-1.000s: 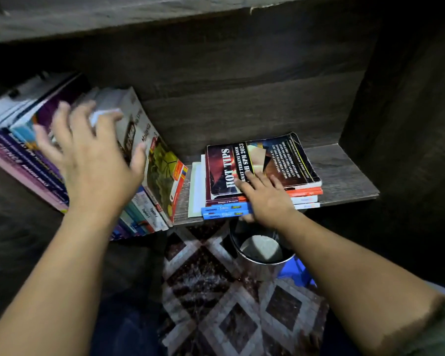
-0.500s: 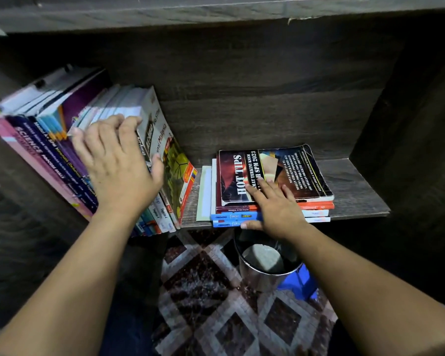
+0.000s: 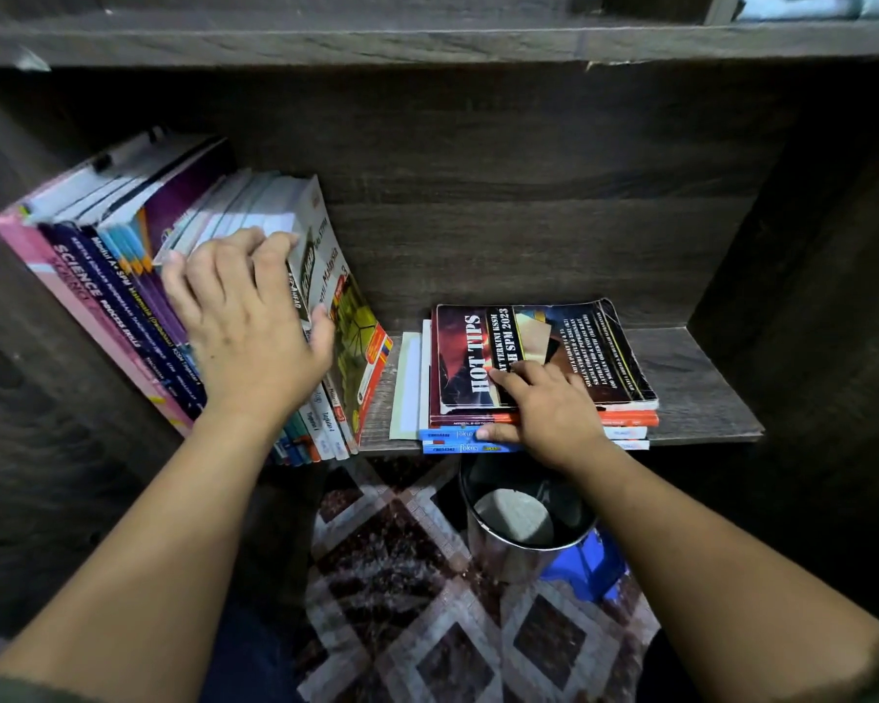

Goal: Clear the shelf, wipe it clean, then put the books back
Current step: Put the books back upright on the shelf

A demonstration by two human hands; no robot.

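A row of leaning books fills the left half of the dark wooden shelf. My left hand grips the rightmost group of them, fingers over their top edges and thumb on the front cover. On the right lies a flat stack of books topped by a dark "HOT TIPS" book. My right hand clamps the stack's front edge, fingers on the top cover and thumb against the blue spines underneath.
The shelf above overhangs the opening, and a dark side panel closes it on the right. Below the shelf stand a shiny metal bin and a blue object on a patterned carpet.
My left hand came down from above the leaning books and closed over their tops. The right hand kept its hold on the flat stack. The view moved a little closer.
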